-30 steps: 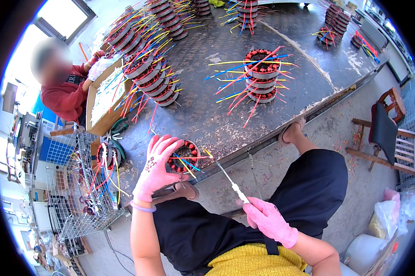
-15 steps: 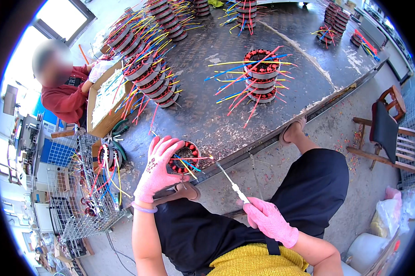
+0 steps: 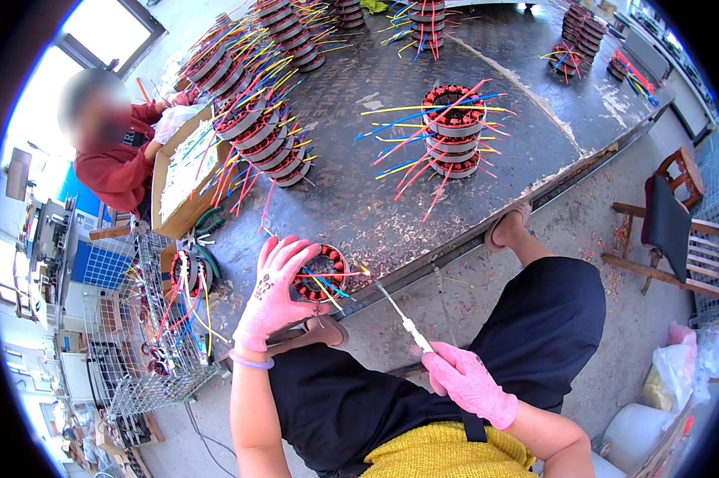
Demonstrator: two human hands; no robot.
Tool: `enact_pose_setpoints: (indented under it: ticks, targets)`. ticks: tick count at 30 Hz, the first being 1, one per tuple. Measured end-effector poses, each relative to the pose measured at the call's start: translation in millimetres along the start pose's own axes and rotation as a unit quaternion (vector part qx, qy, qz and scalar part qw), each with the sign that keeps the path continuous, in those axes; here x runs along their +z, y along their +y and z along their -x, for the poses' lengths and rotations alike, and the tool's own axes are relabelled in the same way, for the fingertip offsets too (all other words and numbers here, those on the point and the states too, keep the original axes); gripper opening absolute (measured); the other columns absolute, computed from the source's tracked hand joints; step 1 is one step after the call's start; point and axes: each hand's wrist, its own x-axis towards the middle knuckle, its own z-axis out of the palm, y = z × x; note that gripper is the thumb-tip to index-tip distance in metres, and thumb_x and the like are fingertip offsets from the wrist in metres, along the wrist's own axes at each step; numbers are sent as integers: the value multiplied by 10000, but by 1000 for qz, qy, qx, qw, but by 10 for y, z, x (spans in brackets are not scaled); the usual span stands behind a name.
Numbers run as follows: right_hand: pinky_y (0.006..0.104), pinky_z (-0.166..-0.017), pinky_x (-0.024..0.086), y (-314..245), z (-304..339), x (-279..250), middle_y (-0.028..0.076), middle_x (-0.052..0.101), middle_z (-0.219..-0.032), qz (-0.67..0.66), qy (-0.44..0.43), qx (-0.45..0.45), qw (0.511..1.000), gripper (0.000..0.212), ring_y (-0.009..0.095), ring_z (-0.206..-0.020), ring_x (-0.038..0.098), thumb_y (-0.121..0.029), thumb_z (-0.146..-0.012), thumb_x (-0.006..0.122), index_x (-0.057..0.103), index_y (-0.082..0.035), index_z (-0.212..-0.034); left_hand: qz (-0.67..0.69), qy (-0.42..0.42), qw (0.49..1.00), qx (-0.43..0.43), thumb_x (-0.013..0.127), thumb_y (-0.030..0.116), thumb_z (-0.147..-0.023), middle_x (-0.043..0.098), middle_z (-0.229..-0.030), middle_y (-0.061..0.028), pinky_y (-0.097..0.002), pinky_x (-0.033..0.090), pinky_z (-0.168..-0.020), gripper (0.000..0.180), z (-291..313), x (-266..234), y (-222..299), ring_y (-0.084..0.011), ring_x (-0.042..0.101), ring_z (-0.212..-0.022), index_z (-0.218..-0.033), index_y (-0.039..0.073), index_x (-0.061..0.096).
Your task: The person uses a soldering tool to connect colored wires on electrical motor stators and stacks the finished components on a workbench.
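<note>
While my right hand (image 3: 467,384) grips soldering iron (image 3: 409,325) by red lead (image 3: 350,275), spread left hand (image 3: 270,301) flanks stator (image 3: 337,256); blue lead (image 3: 328,285) seems unsoldered.

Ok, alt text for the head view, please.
A pink-gloved left hand cups the left side of a red-wound ring with colored wires on a dark worktable. The gloved right hand points a white-handled tool toward the wire ends. Stacked rings stand beyond, with a co-worker at left.
</note>
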Motion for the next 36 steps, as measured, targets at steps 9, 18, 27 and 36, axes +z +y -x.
enact_pose_setpoints:
  ticks: [9, 18, 27, 36]
  targets:
    - [230, -551, 349, -72, 3, 10, -35, 472, -679, 17, -5, 13, 1000, 386, 56, -603, 421, -262, -1035, 489, 600, 19, -1275, -1, -1, 1000, -2, 884, 337, -555, 514, -1395, -126, -502, 169, -1219, 907, 11, 3, -16, -329, 375, -1398, -1362, 100, 547]
    - [225, -494, 338, 31, 37, -31, -22, 509, -654, -46, 0, 15, 999, 365, 35, -542, 414, -270, -1037, 491, 583, 0, -1265, 3, 12, 1000, 8, 904, 299, -513, 519, -1397, -115, -496, 181, -1218, 916, -21, 47, 11, -320, 383, -1397, -1337, 106, 554]
    - [213, -520, 352, 185, 108, -140, -42, 496, -648, -105, 0, -56, 993, 350, 32, -560, 437, -250, -1031, 501, 601, 0, -1255, 13, 69, 997, 17, 916, 363, -489, 618, -1192, -88, -511, 228, -1194, 819, 25, 36, 22, -295, 534, -1244, -1183, 76, 588]
    - [216, -466, 270, 55, 348, -619, -43, 483, -603, -136, 45, -81, 986, 351, 36, -500, 386, -235, -1020, 520, 604, 15, -1251, 128, 209, 965, -89, 925, 270, -507, 624, -1227, -119, -424, 320, -1139, 837, -316, -1340, 223, -295, 559, -1194, -1245, 67, 586]
